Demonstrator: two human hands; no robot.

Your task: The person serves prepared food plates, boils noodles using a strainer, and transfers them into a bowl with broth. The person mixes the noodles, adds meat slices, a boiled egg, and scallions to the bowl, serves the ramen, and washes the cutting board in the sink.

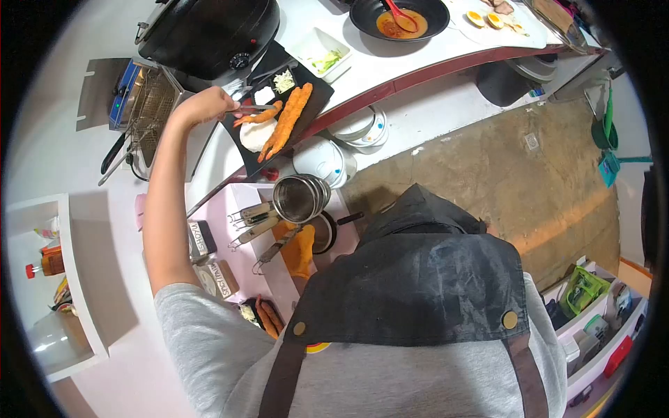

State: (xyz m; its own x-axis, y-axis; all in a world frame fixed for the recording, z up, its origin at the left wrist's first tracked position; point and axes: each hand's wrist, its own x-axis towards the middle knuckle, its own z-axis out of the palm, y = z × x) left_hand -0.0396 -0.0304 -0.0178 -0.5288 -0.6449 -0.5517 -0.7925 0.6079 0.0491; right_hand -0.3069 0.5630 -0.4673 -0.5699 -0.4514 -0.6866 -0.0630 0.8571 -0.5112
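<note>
My left hand reaches out over the counter, its fingers closed around slim metal tongs. The tips of the tongs grip a piece of fried shrimp above the mound of white rice. Beside the rice, long breaded fried shrimp lie across a black tray. Shredded cabbage and a small white cup sit on the tray's far side. My right hand is out of view.
A black cooker and a fryer basket stand at the back left. Beyond the tray are a white dish of greens and a black soup bowl. Metal noodle strainers and white buckets are below the counter edge.
</note>
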